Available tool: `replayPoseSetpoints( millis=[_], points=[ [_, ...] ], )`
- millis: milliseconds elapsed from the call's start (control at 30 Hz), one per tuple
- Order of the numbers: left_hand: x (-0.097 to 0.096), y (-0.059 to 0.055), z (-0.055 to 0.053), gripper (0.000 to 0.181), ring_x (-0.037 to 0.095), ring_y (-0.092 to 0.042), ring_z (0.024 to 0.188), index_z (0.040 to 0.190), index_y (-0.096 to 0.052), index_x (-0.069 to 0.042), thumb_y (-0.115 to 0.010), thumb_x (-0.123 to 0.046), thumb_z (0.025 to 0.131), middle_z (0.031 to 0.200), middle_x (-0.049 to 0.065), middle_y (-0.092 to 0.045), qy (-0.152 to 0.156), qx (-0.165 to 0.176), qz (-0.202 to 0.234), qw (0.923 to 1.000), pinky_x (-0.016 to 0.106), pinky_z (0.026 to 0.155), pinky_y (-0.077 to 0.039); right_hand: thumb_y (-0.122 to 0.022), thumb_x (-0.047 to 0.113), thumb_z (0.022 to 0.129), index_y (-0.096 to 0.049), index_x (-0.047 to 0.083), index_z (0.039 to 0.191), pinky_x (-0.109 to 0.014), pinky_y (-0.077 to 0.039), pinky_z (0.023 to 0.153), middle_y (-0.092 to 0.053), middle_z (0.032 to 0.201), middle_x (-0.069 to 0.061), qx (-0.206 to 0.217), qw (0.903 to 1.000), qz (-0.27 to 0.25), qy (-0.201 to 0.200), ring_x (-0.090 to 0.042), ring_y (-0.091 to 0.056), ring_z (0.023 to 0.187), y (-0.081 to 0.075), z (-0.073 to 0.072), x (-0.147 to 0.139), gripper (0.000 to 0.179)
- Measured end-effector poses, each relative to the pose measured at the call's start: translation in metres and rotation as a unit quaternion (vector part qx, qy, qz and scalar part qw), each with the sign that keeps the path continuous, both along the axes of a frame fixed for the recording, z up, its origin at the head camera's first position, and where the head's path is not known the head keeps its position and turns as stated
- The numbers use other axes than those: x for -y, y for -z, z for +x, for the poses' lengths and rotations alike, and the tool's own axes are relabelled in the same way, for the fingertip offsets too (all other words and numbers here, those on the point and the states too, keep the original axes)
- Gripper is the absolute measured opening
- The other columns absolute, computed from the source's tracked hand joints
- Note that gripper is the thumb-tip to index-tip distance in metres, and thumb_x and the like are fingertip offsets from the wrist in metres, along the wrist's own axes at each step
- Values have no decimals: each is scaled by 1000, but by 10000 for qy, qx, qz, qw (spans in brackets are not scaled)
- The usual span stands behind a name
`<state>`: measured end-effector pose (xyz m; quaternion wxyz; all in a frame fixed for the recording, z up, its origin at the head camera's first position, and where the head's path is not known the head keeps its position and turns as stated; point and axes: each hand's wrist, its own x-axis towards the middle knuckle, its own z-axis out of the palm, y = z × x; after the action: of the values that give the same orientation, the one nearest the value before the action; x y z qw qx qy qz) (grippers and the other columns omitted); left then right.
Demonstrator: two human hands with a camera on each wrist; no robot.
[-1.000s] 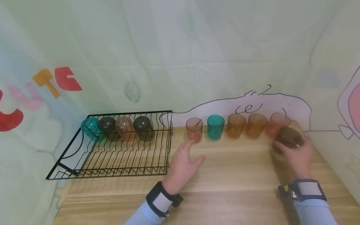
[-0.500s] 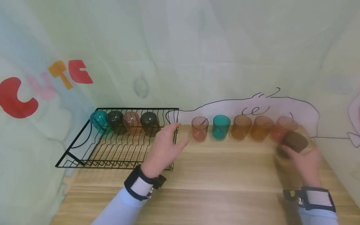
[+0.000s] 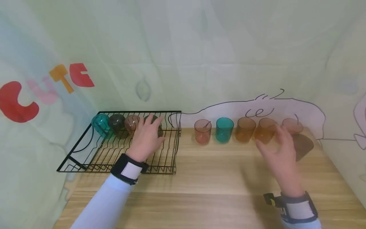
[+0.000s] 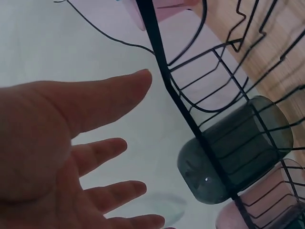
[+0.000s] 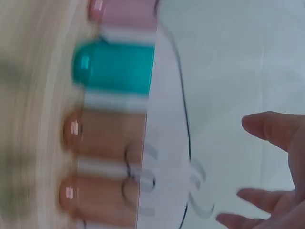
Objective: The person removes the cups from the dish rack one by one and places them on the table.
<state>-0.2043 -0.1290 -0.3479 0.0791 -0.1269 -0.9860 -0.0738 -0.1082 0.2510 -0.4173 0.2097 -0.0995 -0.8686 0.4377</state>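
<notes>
My left hand (image 3: 145,138) is over the wire rack, fingers spread, overlapping a dark grey glass (image 4: 198,167) in the head view. From the left wrist, thumb and fingers are apart from that glass with nothing between them. Upside down beside it on the rack are a pink glass (image 3: 131,123), another dark grey glass (image 3: 116,122) and a teal glass (image 3: 100,124). My right hand (image 3: 281,159) is open in front of an orange glass (image 3: 266,128), holding nothing. A dark brown glass (image 3: 303,144) stands upright just right of it.
The black wire rack (image 3: 172,170) sits on the left of the wooden table (image 3: 214,178). Along the back stand a pink glass (image 3: 202,135), a teal glass (image 5: 119,69), another orange glass (image 3: 244,132) and a reddish-pink glass (image 3: 291,124). A printed cloth (image 3: 228,63) hangs behind.
My left hand has moved left from near the pink glass to over the rack. My right hand has let go of the dark brown glass and shifted left.
</notes>
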Motion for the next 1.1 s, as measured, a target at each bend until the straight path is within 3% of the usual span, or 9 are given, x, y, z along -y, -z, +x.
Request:
replayPoseSetpoints(
  millis=[167,333,533,733,933,1100],
  points=[
    [-2,-1,-15,79,55,-15,136,146,-33,-21,-74,-21,78,151,25,-24,-51,46,-180,9998,70,104,-24,-64,50,83,-35,17,145,-68,-20,106,-18,157,-8,377,9933,396,-1019,-41,-21,140,14,-8,41,76],
    [2,-1,-26,78,55,-17,135,145,-35,-21,-75,-19,78,149,26,-28,-197,23,-493,9986,68,105,-25,-68,52,79,-46,15,138,-60,-27,109,-28,153,-12,523,9818,262,-1805,-37,-27,139,32,-14,71,74],
    [4,2,-32,77,52,-20,136,145,-35,-20,-75,-19,79,148,26,-30,-169,-23,-576,9982,66,105,-27,-66,55,79,-48,13,136,-57,-28,110,-33,150,-13,421,9789,209,-1987,-35,-31,138,41,-15,82,74],
    [8,7,-36,75,52,-21,136,144,-36,-18,-74,-16,79,148,26,-29,-76,-101,-619,9980,65,104,-30,-70,45,80,-50,13,134,-56,-29,110,-40,146,-13,395,9753,274,-2154,-33,-35,136,45,-15,85,65],
    [12,15,-37,72,52,-21,136,143,-38,-17,-69,-4,79,149,26,-29,-52,-66,-552,9984,66,101,-32,-62,63,77,-54,16,131,-53,-31,110,-44,144,-10,641,9701,273,-2326,-30,-38,135,49,-12,91,71],
    [14,18,-38,69,49,-25,136,141,-41,-13,-65,4,78,148,26,-31,66,-83,-561,9984,61,107,-30,-62,64,76,-56,17,128,-52,-32,109,-46,142,-8,578,9696,275,-2363,-30,-40,134,50,-13,96,70]
  ],
)
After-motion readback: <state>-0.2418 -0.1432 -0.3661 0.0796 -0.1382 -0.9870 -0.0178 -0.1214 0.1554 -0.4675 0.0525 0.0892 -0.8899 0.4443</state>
